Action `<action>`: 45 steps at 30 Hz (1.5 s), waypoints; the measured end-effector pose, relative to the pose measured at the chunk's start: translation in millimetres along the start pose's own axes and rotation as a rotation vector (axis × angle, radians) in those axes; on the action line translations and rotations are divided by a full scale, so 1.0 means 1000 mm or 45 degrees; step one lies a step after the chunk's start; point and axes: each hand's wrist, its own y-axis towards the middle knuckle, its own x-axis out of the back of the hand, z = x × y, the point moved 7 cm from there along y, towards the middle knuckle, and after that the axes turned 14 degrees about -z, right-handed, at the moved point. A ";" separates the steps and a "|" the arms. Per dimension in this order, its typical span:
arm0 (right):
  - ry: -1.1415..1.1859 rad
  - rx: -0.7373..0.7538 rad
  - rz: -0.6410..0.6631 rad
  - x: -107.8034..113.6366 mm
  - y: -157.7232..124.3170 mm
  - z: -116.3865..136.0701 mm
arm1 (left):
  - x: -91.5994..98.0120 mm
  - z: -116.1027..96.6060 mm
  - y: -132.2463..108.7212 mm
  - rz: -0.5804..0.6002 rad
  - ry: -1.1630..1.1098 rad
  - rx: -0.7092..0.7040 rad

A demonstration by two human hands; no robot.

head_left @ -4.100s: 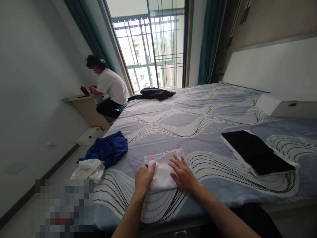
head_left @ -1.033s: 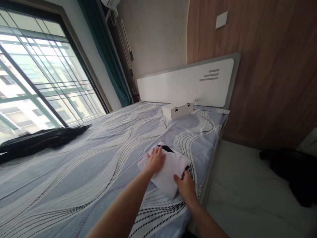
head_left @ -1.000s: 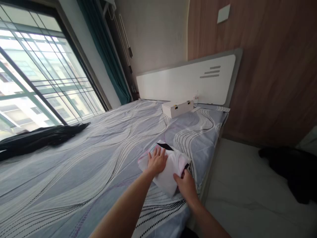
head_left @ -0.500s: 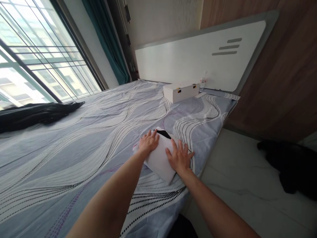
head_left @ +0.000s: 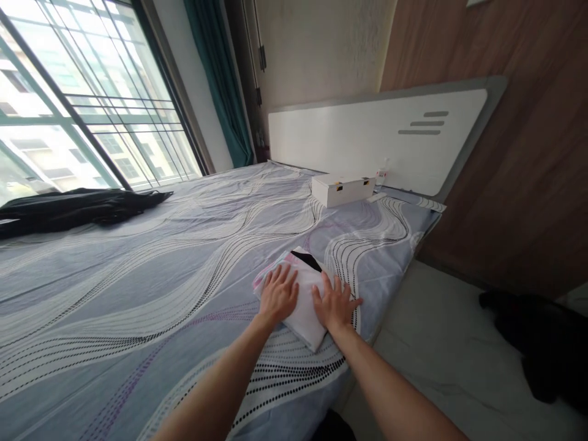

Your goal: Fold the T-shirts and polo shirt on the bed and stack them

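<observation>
A folded white cloth piece (head_left: pixel 307 312), possibly a garment, lies flat on the bed near its right edge. It has a black patch at its far corner and some pink along its left side. My left hand (head_left: pixel 278 294) rests palm down on the left part of the cloth, fingers spread. On the right side, my right hand (head_left: pixel 335 303) lies flat with its fingers apart, partly on the cloth and partly over the bedsheet. Both hands press on top and grip nothing.
The bed has a wavy-patterned grey-blue sheet (head_left: pixel 184 275). Toward the white headboard (head_left: pixel 340 141) stand a white box (head_left: pixel 344 190) and a clear bottle (head_left: pixel 381 174). Black clothing (head_left: pixel 82 208) lies at the far left; a dark item (head_left: pixel 533 349) is at the right, by the tiled floor (head_left: pixel 422 343).
My left hand has slid back toward me over the cloth, showing more of its pink left edge. My right hand stays nearly in place. The camera view has tilted up slightly.
</observation>
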 end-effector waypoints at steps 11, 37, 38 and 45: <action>0.010 -0.025 0.034 -0.008 -0.004 -0.010 | 0.108 0.104 -0.240 0.157 0.313 0.395; 0.530 1.479 0.573 0.026 -0.467 0.336 | 0.267 0.191 -0.479 0.061 0.199 0.788; 0.549 1.457 0.574 0.024 -0.467 0.344 | 0.272 0.198 -0.478 0.042 0.146 0.831; 0.975 0.966 0.829 0.022 -0.484 0.445 | 0.336 0.284 -0.517 -1.185 -0.858 1.810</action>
